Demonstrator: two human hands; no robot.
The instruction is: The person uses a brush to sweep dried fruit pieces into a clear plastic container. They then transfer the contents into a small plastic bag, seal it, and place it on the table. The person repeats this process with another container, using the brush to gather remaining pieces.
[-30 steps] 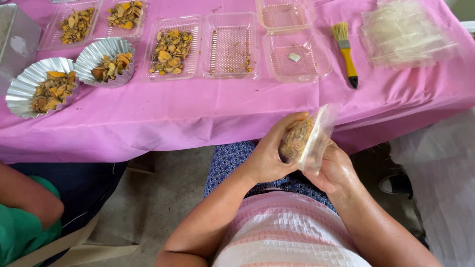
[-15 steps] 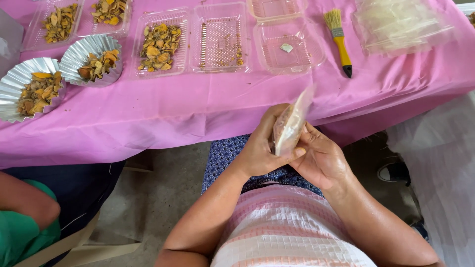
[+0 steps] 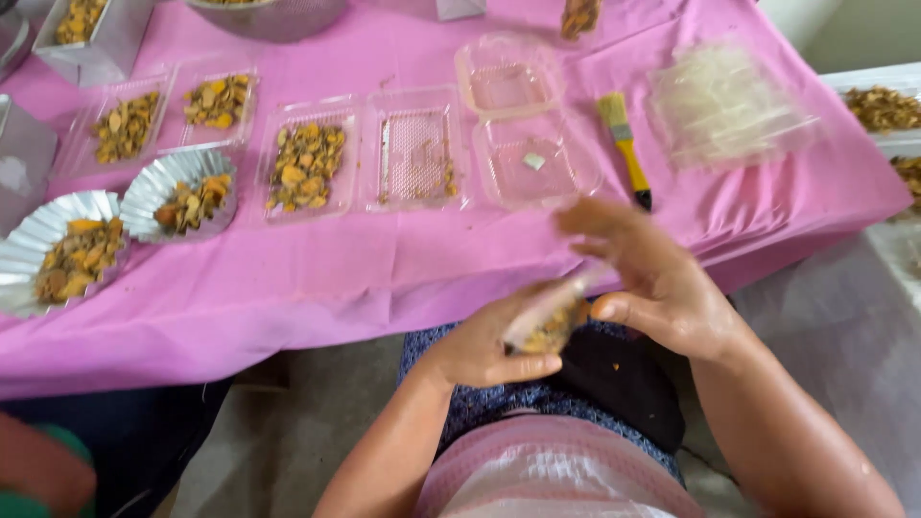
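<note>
My left hand (image 3: 484,347) grips a small clear plastic bag (image 3: 549,319) filled with brown-orange dried pieces, holding it over my lap just below the table's front edge. My right hand (image 3: 652,278) is beside the bag's upper end, fingers spread, thumb touching the bag's plastic. The bag lies tilted, its open end toward the right hand. Motion blur hides finer detail of the fingers.
A pink-covered table (image 3: 288,288) carries clear plastic trays (image 3: 305,165) and foil dishes (image 3: 182,197) of dried pieces, empty clear trays (image 3: 532,163), a yellow-handled brush (image 3: 625,149) and a stack of clear bags (image 3: 729,105). Another person's arm (image 3: 43,470) is at lower left.
The bag has turned from upright to tilted and dropped lower toward my lap. My right hand has opened and lifted off the bag's side. The camera view has shifted.
</note>
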